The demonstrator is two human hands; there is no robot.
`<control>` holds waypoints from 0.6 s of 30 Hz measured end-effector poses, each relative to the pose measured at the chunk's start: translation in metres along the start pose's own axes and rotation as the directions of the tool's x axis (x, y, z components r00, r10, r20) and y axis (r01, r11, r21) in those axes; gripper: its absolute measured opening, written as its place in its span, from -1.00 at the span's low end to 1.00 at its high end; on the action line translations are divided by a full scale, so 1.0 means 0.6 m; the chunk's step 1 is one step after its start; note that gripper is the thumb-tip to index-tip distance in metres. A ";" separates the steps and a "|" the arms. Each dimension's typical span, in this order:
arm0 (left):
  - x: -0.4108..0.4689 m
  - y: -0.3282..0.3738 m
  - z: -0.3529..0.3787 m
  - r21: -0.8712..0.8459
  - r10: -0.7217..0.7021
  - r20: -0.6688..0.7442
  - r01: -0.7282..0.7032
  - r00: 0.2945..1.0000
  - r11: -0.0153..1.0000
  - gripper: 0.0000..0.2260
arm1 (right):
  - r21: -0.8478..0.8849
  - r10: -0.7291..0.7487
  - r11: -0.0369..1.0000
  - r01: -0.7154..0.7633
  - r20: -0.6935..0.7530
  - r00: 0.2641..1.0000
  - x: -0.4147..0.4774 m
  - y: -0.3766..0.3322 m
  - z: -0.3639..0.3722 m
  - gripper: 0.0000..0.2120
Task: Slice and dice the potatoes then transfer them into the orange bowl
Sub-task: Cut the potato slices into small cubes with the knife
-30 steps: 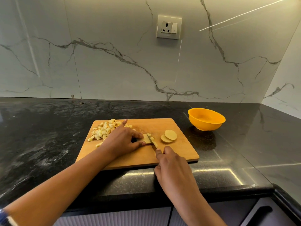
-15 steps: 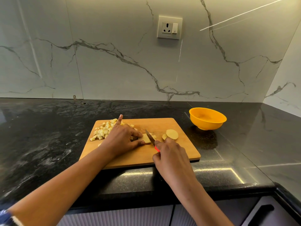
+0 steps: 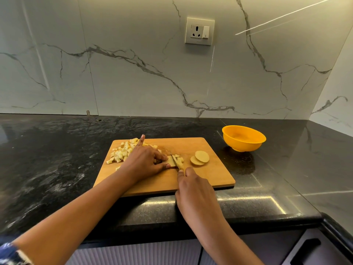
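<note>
On the black counter [image 3: 57,169] sits the wooden board [image 3: 210,178], its near edge close to the counter's front lip. The orange bowl [image 3: 242,145] waits off the board at two o'clock, apart from it and with no potato in it that I can see.

Left hand [image 3: 145,161] is curled over the work at board centre, thumb and fingers pinching the piece, index finger lifted toward twelve. Right hand [image 3: 193,186] is wrapped round the knife handle, which it hides.

Diced pile [image 3: 122,153] lies at ten o'clock, a few cubes right at the nine o'clock edge. Two round slices [image 3: 200,157] overlap at three o'clock of the cut. The potato piece [image 3: 170,162] is small, and the knife [image 3: 174,160] blade is down in it, just beside the left thumb.

That's the danger, I'd say: so little potato left to hold means a slip or a drifting blade meets the fingertips. Loose cubes may roll onto the counter, and the gap to the bowl invites spills in the transfer.
</note>
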State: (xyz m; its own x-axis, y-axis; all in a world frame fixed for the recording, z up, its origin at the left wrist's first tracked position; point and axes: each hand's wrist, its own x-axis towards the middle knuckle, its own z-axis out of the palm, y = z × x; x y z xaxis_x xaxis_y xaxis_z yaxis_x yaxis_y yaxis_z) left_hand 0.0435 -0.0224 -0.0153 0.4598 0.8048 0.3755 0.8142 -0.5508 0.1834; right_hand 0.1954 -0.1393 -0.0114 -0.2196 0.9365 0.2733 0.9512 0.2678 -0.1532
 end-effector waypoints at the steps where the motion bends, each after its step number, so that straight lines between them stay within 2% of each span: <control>1: 0.001 -0.001 0.000 -0.010 -0.004 0.001 0.004 1.000 1.000 -0.67 | 0.016 -0.002 1.000 0.002 -0.019 1.000 -0.010 0.003 0.000 -0.64; 6: -0.001 -0.002 -0.001 -0.036 -0.020 -0.013 0.020 1.000 0.999 -0.67 | 0.085 0.052 0.995 -0.045 -0.081 0.995 -0.003 0.021 -0.006 -0.59; 11: -0.004 -0.001 -0.004 -0.034 -0.030 -0.050 0.029 0.998 0.999 -0.67 | 0.112 0.079 0.991 -0.070 -0.078 0.994 0.015 0.012 -0.012 -0.55; 18: -0.002 -0.003 -0.003 -0.033 -0.025 -0.054 0.023 0.998 0.999 -0.69 | 0.072 0.057 0.996 -0.056 -0.021 0.998 0.017 -0.014 -0.005 -0.69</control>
State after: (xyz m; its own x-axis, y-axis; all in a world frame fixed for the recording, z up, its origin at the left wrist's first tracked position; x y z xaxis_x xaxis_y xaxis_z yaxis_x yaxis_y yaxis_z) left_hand 0.0410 -0.0227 -0.0145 0.4196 0.8050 0.4194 0.8126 -0.5390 0.2216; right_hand 0.1856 -0.1326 -0.0048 -0.1600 0.9453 0.2842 0.9439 0.2308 -0.2362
